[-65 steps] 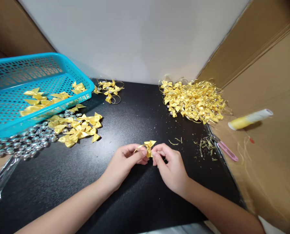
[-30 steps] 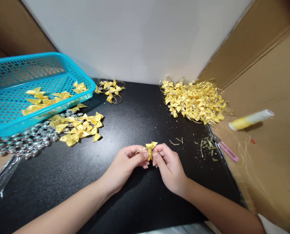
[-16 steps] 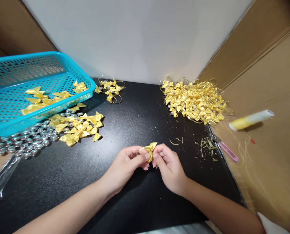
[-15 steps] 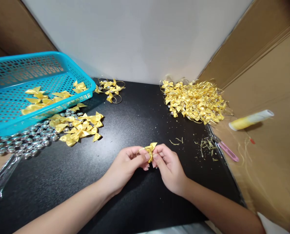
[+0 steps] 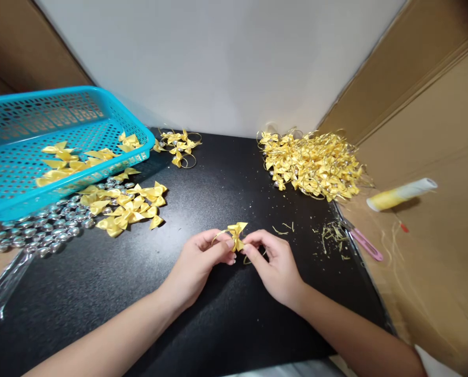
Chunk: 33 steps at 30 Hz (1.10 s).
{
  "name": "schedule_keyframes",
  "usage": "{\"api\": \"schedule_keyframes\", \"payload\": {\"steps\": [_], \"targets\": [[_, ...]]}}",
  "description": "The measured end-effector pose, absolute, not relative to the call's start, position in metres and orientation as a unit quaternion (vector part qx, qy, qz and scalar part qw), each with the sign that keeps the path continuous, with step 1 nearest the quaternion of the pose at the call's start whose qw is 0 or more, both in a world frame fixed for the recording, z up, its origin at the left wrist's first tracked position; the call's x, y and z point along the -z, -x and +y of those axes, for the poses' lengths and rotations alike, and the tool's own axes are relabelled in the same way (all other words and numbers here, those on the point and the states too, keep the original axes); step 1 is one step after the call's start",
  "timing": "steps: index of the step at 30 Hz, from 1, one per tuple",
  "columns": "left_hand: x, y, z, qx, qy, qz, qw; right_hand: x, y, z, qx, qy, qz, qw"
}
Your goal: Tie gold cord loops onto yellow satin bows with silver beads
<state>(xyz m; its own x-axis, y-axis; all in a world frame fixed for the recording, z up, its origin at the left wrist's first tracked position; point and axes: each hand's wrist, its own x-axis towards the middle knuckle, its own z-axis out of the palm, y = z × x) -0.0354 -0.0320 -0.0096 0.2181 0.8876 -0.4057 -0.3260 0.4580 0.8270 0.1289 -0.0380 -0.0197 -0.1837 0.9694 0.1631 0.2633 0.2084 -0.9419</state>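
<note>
**Yellow bow pinched between two hands over black table**

A small yellow satin bow [image 5: 237, 234] is held just above the table [image 5: 202, 324], near its front-centre. It is pinched at the knot by the left hand [image 5: 196, 264], thumb and forefinger closed tight on it, so the wings stand up and stay visible to the wearer. A thin gold loop is seen curving off the bow over the left fingers. The right hand [image 5: 275, 264] is closed too, its fingertips drawn together on a fine gold thread end just beside and below the bow; the grip looks light, prob. to keep the thread taut at the knot.

Materials are laid out within arm's reach, apparently sorted by stage: plain bows [image 5: 126, 207] in a loose heap to the left, w/ silver beads [image 5: 41, 230] beside them, part-hidden under a tilted blue basket [image 5: 6, 204] that holds more bows. A few looped bows [image 5: 177, 144] lie at the back. A large pile of looped bows [image 5: 314, 165] is kept at the back right, well apart from the plain stock. Thread offcuts [image 5: 334, 235] are scattered at the right edge, near pink snips [image 5: 365, 245] and a thread spool [image 5: 401, 193] on cardboard.
</note>
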Motion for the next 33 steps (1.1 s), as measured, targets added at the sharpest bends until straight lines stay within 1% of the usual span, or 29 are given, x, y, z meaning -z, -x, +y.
{"api": "schedule_keyframes", "payload": {"steps": [6, 21, 27, 33], "targets": [[0.0048, 0.0348, -0.0307, -0.435, -0.246, 0.444, 0.744, 0.0186, -0.1300, -0.0345, -0.370, 0.487, -0.680, 0.406], [0.0077, 0.0356, -0.0301, -0.427, -0.277, 0.459, 0.728, 0.0175, -0.1282, -0.0334, -0.321, 0.493, -0.702, 0.401], [0.0072, 0.0347, -0.0287, -0.434, -0.275, 0.465, 0.721, 0.0187, -0.1283, -0.0335, -0.338, 0.489, -0.698, 0.398], [0.0129, 0.0362, -0.0283, -0.430, -0.258, 0.450, 0.739, 0.0216, -0.1274, -0.0346, -0.375, 0.490, -0.678, 0.400]]}}
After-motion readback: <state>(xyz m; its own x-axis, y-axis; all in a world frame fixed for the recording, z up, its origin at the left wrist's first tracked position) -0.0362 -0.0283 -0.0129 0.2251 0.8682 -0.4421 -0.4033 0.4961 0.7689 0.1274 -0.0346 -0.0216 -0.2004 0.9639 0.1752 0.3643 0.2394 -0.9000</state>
